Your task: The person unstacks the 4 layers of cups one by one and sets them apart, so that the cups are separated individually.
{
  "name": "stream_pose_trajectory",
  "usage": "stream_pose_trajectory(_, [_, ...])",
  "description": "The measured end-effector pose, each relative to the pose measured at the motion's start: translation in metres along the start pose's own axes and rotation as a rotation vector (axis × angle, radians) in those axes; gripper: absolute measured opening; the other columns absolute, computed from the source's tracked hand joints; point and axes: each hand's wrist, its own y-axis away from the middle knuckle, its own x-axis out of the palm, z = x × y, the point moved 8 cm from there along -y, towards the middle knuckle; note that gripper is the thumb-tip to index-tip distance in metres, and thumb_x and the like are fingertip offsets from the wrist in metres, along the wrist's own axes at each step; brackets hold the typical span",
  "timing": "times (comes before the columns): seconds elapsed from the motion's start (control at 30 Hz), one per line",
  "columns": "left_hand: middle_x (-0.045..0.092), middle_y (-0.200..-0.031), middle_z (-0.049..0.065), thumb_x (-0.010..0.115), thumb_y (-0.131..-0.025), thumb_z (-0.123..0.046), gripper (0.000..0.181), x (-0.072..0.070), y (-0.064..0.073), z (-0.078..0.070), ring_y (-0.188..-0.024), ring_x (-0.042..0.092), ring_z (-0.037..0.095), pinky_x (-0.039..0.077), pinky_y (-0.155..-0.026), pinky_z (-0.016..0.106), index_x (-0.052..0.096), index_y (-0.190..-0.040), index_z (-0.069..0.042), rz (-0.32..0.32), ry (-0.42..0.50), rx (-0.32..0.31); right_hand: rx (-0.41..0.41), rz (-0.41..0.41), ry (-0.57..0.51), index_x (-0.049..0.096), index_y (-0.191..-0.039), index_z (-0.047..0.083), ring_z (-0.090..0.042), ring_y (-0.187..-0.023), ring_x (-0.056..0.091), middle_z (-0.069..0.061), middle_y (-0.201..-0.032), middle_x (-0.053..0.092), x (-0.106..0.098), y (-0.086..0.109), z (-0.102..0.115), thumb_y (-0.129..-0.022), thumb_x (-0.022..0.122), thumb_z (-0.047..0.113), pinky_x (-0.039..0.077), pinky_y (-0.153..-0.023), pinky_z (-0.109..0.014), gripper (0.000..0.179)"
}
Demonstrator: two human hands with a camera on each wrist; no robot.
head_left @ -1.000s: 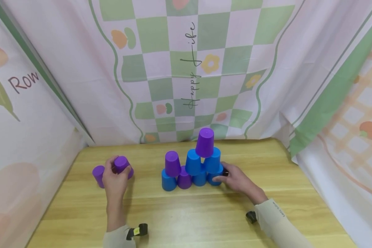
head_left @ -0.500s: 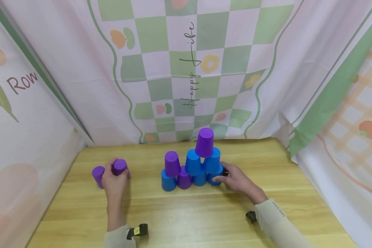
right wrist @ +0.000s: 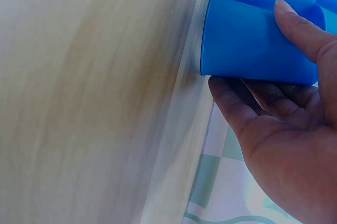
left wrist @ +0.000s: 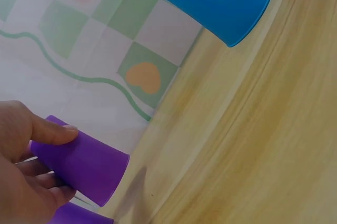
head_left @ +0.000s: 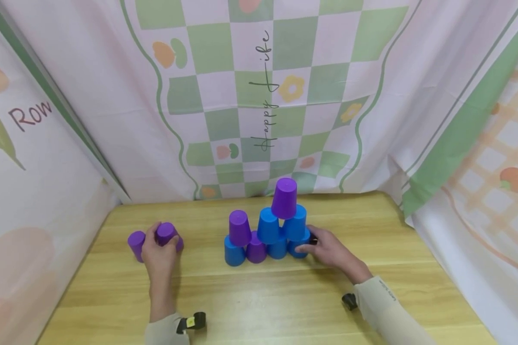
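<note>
Cups (head_left: pixel 278 248) in blue and purple, turned upside down, rise in a stepped stack below and just right of the frame's centre, on a wood-grain table (head_left: pixel 250 302). 4 stand in the bottom row, 3 rest across them in the 2nd row, and a top purple cup (head_left: pixel 284 197) straddles the 2 blue cups at the right of that row. At the row's left end, a middle-row purple cup (head_left: pixel 239 229) bears nothing.

At the left of the frame, a person's left hand (head_left: pixel 159 254) pinches a held purple cup (left wrist: pixel 89 168) between thumb and fingers, well apart from the stack; whether its rim touches the table cannot be told for certain. Just beside that hand, farther left, stands a spare purple cup (head_left: pixel 136 245). Right of centre, the right hand (head_left: pixel 329 247) is wrapped about the end blue cup (right wrist: pixel 253 39) of the bottom row, thumb across its face and fingers along its outer side; how firmly it grips does not show.

Judged by the way the cups lie, the building is well along: 8 are in the stack and 2 remain off it, with the left side of the 3rd level seemingly unfilled. Behind the table, a checked green-and-white curtain (head_left: pixel 224 124) fills the upper middle of the frame.
</note>
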Motion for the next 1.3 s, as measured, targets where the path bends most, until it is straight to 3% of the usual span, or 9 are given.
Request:
stream_pose_trajectory(0.7, [0.047,-0.157,0.030,0.070,-0.090,0.006,0.067,0.002,-0.002,0.013,-0.147,0.043,0.051,0.033,-0.124,0.063,0.048,-0.154,-0.001,0.010,-0.053,-0.036,0.003,0.005,-0.003,0.060,-0.141,0.014,-0.035,-0.129,0.063,-0.010,-0.140,0.067,-0.001,0.000,0.003,-0.098,0.076,0.035,0.051,-0.111,-0.061,0.051])
stream_pose_trajectory(1.3, [0.043,-0.159,0.032,0.067,-0.094,0.005,0.067,0.001,0.001,0.020,-0.149,0.039,0.052,0.030,-0.125,0.064,0.042,-0.157,0.000,0.009,-0.019,-0.051,0.025,0.002,-0.003,0.060,-0.141,0.015,-0.035,-0.131,0.062,-0.009,-0.141,0.067,0.000,0.000,0.000,-0.097,0.076,0.038,0.050,-0.111,-0.062,0.052])
